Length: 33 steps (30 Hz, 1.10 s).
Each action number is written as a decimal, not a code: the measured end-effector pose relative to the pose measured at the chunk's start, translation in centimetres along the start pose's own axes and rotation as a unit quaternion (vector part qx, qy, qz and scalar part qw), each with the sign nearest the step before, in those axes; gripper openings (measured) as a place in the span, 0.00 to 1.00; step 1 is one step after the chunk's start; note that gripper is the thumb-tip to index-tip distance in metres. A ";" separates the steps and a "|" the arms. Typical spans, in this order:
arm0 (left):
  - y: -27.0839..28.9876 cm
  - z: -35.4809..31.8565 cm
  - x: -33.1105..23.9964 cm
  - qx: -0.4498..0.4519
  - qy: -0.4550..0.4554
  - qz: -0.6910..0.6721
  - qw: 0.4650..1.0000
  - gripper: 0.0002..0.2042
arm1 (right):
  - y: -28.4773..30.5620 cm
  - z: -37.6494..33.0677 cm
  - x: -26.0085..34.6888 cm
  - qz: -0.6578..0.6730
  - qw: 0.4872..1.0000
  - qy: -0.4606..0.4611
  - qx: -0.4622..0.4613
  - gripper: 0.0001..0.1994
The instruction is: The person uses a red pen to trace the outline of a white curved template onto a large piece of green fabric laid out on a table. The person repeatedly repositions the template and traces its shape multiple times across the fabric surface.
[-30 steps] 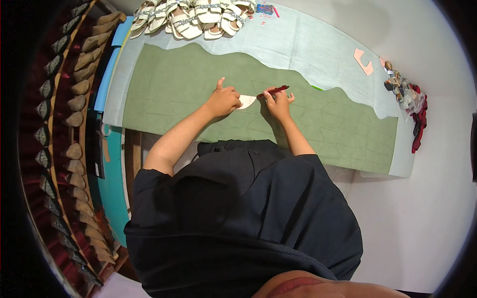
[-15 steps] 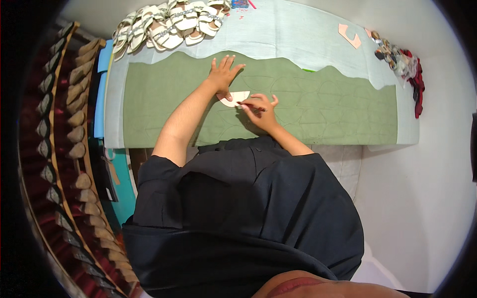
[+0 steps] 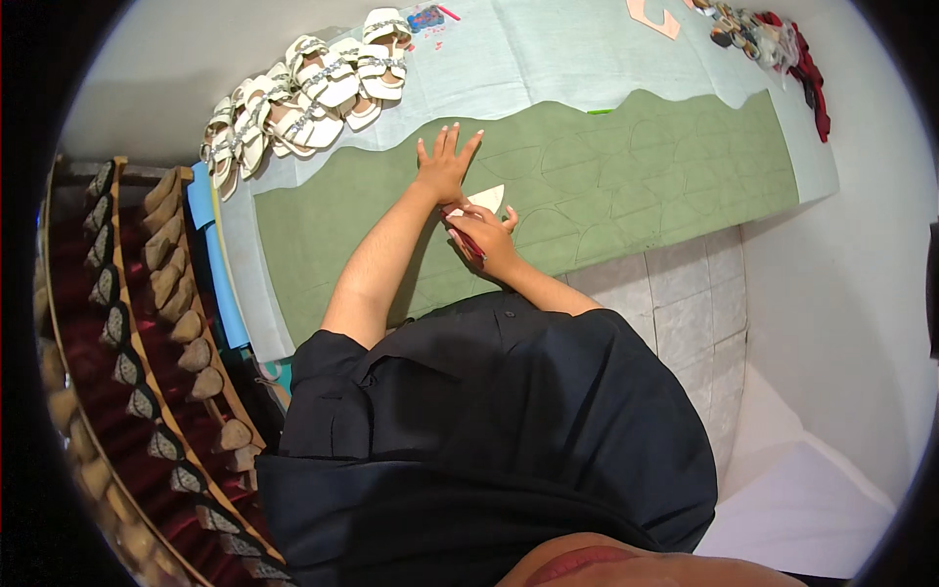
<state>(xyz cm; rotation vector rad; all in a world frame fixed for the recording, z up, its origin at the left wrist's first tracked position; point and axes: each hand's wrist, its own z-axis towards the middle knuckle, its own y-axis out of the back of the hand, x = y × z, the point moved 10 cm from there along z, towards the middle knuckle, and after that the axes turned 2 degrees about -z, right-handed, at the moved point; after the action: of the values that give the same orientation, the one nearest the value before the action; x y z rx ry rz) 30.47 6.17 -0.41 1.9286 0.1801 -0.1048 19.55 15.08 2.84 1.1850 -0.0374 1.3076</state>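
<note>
A wide green sheet [image 3: 318,220] with a wavy far edge lies across the table, marked with rows of thin curved outlines. On it is a small pale pattern piece [image 3: 489,200] with a curved edge, partly covered by my hands. My left hand [image 3: 445,176] lies flat with fingers spread on the sheet, its thumb side at the piece's left end. In my right hand [image 3: 489,247] is a slim dark red pen [image 3: 471,248], held against the piece's near left edge. Its tip is hard to see between the two hands.
White sandals [image 3: 318,83] are heaped at the table's far left. A pale cut-out piece [image 3: 653,18] and a pile of small items beside dark red cloth [image 3: 810,83] lie far right. Racks of shoe forms [image 3: 161,391] stand at my left. A wall borders the right side.
The view has turned, so the table now slants up to the right. My right hand has shifted along the pattern piece to its near left side, closer to my left hand.
</note>
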 end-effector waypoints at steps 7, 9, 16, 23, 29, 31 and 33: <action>-0.2 0.5 -0.1 0.000 -0.028 -0.003 1.000 0.70 | -0.2 0.0 0.0 -0.038 0.999 -0.015 0.002 0.11; -0.1 0.4 0.1 -0.004 -0.030 -0.007 1.000 0.70 | -0.5 0.1 0.1 -0.046 0.999 -0.016 0.005 0.11; 0.1 0.1 0.0 -0.018 -0.024 -0.009 1.000 0.70 | -0.4 0.1 0.7 -0.068 0.997 -0.024 -0.020 0.11; 0.7 -0.6 -0.3 -0.017 -0.009 -0.008 1.000 0.71 | 1.8 -1.4 -3.5 -0.033 0.993 -0.111 0.031 0.05; 0.6 -1.1 -0.1 -0.048 0.017 -0.018 0.999 0.71 | 2.7 -0.5 -6.1 0.005 0.984 -0.137 0.114 0.08; 0.8 -1.5 -0.2 -0.052 0.024 -0.012 0.998 0.71 | 3.0 0.0 -6.9 0.013 0.982 -0.136 0.127 0.08; 0.9 -1.6 -0.3 -0.058 0.025 -0.004 0.998 0.70 | 3.2 0.4 -7.8 0.022 0.983 -0.132 0.130 0.09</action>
<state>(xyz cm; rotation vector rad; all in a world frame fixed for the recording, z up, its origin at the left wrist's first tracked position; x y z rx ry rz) 30.28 7.31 1.07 1.8159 0.2238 -0.0500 14.69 8.66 0.30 1.5832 -0.0876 1.2113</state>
